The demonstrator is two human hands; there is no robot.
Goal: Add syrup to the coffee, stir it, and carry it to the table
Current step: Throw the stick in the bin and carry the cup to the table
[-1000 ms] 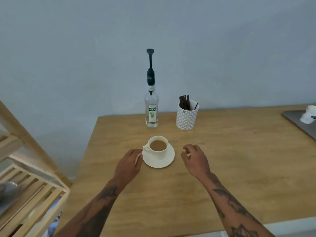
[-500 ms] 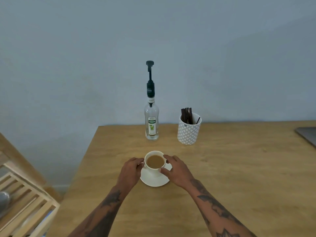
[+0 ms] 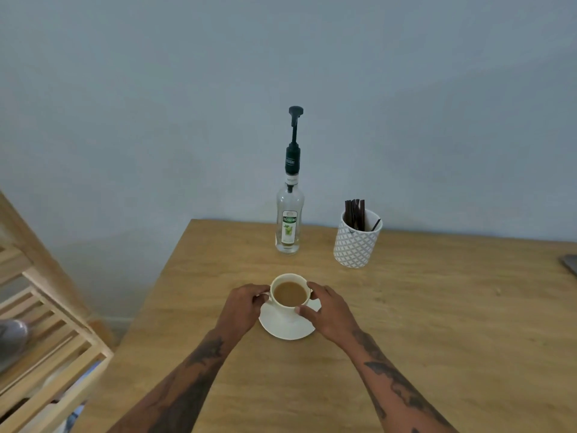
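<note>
**Both hands close around the coffee cup**

We see 1 white cup (image 3: 288, 293) of milky brown coffee standing on a white saucer (image 3: 288, 326), and we place everything else from that cup; the saucer sits on the wooden table (image 3: 421, 339), near its left edge. Our left hand (image 3: 243, 307) is at the cup's left side, fingers curled in at the handle; whether they actually pinch the handle we cannot tell, since the knuckles hide it. Our right hand (image 3: 327, 310) wraps the cup's right side, the thumb laid against the near wall and the fingers bent around the far rim, touching the cup. Behind the cup, close to the wall, stands the syrup bottle (image 3: 289, 220), upright, clear glass with a green label and a tall dark pump on top; it is well apart from the cup. Behind the cup and to its right stands a white patterned holder (image 3: 356, 245) with dark stir sticks (image 3: 355, 214) poking out; it is just right of the bottle. Far left of the cup, off the table, is a pale wooden rack (image 3: 46, 354).
</note>
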